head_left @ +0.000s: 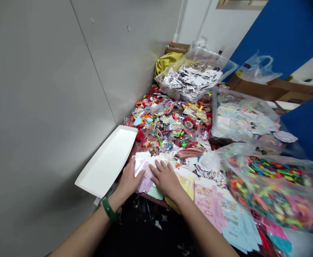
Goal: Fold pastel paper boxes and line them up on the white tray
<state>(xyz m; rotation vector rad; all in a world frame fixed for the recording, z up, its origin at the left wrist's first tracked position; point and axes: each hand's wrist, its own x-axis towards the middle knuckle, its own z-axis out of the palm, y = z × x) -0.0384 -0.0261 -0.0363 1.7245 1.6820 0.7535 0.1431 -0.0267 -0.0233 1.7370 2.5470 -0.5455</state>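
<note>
- A grey wall (39,89) runs down the left; a blue panel (282,39) stands at the far right.
- The dark red bench (137,145) is crowded with small wrapped trinkets (169,121).
- A purple card (145,182) lies at the near edge of the bench, between and under the person's hands.
- The left hand (128,180) has its thumb on the purple card and its fingers at the left side; whether it grips cannot be told. A green bangle (109,210) circles that wrist.
- The right hand (166,178) lies palm down, fingers spread and unclenched, its fingertips at the purple card's right side.
- A green card (155,193) shows just below; yellow (188,184), pink (206,200) and blue cards (236,217) follow to the right.
- A white tray (108,160) sits left of the left hand.
- Behind the trinkets, a clear bin (227,66) holds white cutouts (194,76).
- A clear bag (274,200) of bright pieces bulges at the right.
</note>
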